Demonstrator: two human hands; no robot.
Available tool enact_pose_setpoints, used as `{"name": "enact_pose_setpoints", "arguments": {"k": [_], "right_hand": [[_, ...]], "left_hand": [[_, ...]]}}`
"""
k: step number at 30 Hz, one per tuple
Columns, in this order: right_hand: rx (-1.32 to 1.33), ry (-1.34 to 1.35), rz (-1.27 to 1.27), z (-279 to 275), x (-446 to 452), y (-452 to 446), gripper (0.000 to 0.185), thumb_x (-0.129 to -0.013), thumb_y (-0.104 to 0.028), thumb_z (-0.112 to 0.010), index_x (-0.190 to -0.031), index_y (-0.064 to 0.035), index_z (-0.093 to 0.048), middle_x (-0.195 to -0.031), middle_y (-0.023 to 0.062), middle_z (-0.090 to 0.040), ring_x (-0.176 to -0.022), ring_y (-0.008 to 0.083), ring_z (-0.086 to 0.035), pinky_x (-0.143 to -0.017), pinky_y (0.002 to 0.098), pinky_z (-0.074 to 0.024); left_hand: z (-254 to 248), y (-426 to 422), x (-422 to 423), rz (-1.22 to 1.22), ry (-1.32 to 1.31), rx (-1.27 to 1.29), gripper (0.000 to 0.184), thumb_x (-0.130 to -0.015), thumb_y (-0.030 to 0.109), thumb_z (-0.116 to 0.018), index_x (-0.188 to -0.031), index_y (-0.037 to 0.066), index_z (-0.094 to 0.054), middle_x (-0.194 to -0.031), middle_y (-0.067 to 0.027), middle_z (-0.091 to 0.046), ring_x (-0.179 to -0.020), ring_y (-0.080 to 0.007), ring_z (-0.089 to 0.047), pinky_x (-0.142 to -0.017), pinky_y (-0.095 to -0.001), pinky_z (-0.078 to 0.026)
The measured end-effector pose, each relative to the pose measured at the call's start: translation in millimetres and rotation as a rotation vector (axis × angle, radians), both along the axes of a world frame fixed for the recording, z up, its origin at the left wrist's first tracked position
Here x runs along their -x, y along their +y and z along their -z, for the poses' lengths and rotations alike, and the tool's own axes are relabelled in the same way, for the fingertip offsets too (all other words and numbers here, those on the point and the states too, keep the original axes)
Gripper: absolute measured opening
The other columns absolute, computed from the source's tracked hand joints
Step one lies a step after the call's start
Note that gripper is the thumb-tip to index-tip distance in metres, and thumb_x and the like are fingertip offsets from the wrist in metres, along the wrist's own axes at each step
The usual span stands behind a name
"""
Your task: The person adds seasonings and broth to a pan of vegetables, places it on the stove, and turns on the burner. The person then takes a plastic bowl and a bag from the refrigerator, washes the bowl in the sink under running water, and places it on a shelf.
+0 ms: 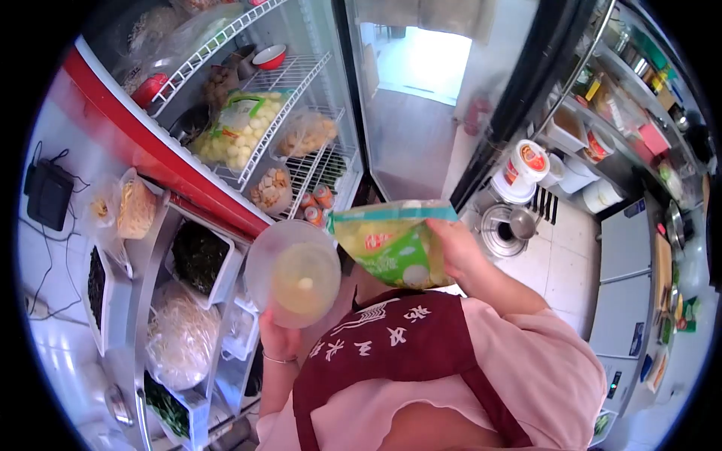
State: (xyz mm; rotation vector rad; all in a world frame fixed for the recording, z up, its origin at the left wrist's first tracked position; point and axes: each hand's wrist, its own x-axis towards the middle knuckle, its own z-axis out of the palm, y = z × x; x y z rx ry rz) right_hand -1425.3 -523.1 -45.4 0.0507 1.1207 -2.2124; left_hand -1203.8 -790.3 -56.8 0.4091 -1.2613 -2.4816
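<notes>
My left hand [278,338], with a bracelet at the wrist, grips a round translucent plastic bowl [263,255] from below. Pale yellowish liquid and a small whitish ball show inside the bowl. On the other side, my right hand [457,248] is closed on the upper corner of a green and yellow plastic food bag [414,259]. The bag is tilted, with its teal top edge stretched toward the bowl. What is left inside it cannot be made out. Bag and bowl are close together in front of the maroon apron [391,338].
An open fridge holds wire shelves [301,83] with a bag of pale balls [241,131], other food bags and cans [322,197]. At left are tubs of dark greens [199,255] and bagged noodles [180,334]. White buckets [526,165] and a steel pot [502,229] stand at right.
</notes>
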Motion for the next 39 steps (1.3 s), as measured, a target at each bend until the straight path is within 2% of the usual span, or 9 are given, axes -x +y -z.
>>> {"name": "enact_pose_setpoints", "arguments": {"k": [5,7,10,11,13,16,21,30,39], "right_hand": [[0.010,0.091,-0.014,36,-20,136,0.023,-0.088,-0.016,-0.057,-0.106,-0.0014,-0.059,-0.097,0.0063,-0.062,-0.085,0.0150,-0.059,-0.075,0.0296,-0.0477],[0.010,0.114,-0.002,43,-16,159,0.024,-0.088,-0.016,-0.058,-0.107,-0.0014,-0.058,-0.097,0.0046,-0.062,-0.084,0.0130,-0.057,-0.074,0.0279,-0.0468],[-0.310,0.126,0.208,45,-19,187,0.023,-0.085,-0.020,-0.060,-0.102,-0.0033,-0.060,-0.088,0.0033,-0.060,-0.072,0.0119,-0.054,-0.064,0.0269,-0.0448],[-0.575,0.186,0.248,64,-11,207,0.023,-0.084,-0.024,-0.061,-0.097,-0.0041,-0.061,-0.084,0.0014,-0.059,-0.074,0.0112,-0.053,-0.064,0.0270,-0.0440],[-0.376,0.155,0.355,45,-12,213,0.025,-0.085,-0.024,-0.059,-0.098,-0.0025,-0.061,-0.089,0.0027,-0.060,-0.077,0.0122,-0.054,-0.066,0.0268,-0.0441],[-0.363,0.240,0.429,36,-22,208,0.029,-0.088,-0.020,-0.056,-0.110,-0.0006,-0.057,-0.103,0.0064,-0.060,-0.094,0.0172,-0.057,-0.083,0.0311,-0.0448],[-0.418,0.322,0.441,40,4,191,0.034,-0.090,-0.022,-0.055,-0.114,0.0010,-0.055,-0.111,0.0078,-0.057,-0.100,0.0181,-0.055,-0.087,0.0315,-0.0431],[-0.343,0.335,0.403,41,-28,148,0.034,-0.091,-0.021,-0.054,-0.115,0.0028,-0.054,-0.110,0.0091,-0.058,-0.099,0.0177,-0.055,-0.086,0.0297,-0.0435],[-0.293,0.294,0.340,39,-55,81,0.022,-0.088,-0.017,-0.056,-0.102,-0.0002,-0.060,-0.098,0.0070,-0.061,-0.086,0.0159,-0.057,-0.074,0.0289,-0.0457]], "left_hand": [[-9,110,-31,-0.042,0.029,-0.084,0.069,-0.083,0.042,-0.051,-0.136,0.001,-0.032,-0.136,-0.0113,-0.040,-0.125,-0.0255,-0.039,-0.106,-0.0406,-0.028],[-9,114,-29,-0.044,0.017,-0.109,0.068,-0.084,0.041,-0.050,-0.136,0.001,-0.032,-0.137,-0.0115,-0.039,-0.126,-0.0256,-0.038,-0.107,-0.0406,-0.027],[-11,113,-42,-0.054,0.010,-0.140,0.066,-0.084,0.040,-0.050,-0.136,0.001,-0.032,-0.137,-0.0119,-0.039,-0.127,-0.0256,-0.037,-0.107,-0.0408,-0.027],[-11,116,-46,-0.049,0.013,-0.142,0.066,-0.085,0.039,-0.050,-0.136,0.002,-0.032,-0.137,-0.0121,-0.039,-0.127,-0.0255,-0.037,-0.107,-0.0411,-0.027],[-9,121,-54,-0.098,-0.018,-0.120,0.066,-0.085,0.038,-0.050,-0.137,0.002,-0.031,-0.137,-0.0118,-0.039,-0.128,-0.0255,-0.036,-0.107,-0.0411,-0.027],[-17,122,-87,-0.100,-0.019,-0.095,0.068,-0.084,0.038,-0.051,-0.138,0.002,-0.029,-0.139,-0.0111,-0.037,-0.128,-0.0253,-0.035,-0.107,-0.0409,-0.027],[-22,127,-99,-0.046,0.003,-0.111,0.073,-0.082,0.040,-0.053,-0.140,0.005,-0.026,-0.141,-0.0102,-0.033,-0.129,-0.0249,-0.033,-0.107,-0.0397,-0.027],[-6,98,-103,0.031,-0.036,-0.137,0.075,-0.081,0.040,-0.054,-0.141,0.007,-0.023,-0.142,-0.0095,-0.032,-0.130,-0.0245,-0.032,-0.106,-0.0396,-0.027],[-5,67,-99,0.072,-0.069,-0.065,0.074,-0.081,0.039,-0.054,-0.140,0.004,-0.025,-0.142,-0.0102,-0.032,-0.131,-0.0233,-0.031,-0.109,-0.0376,-0.023]]}}
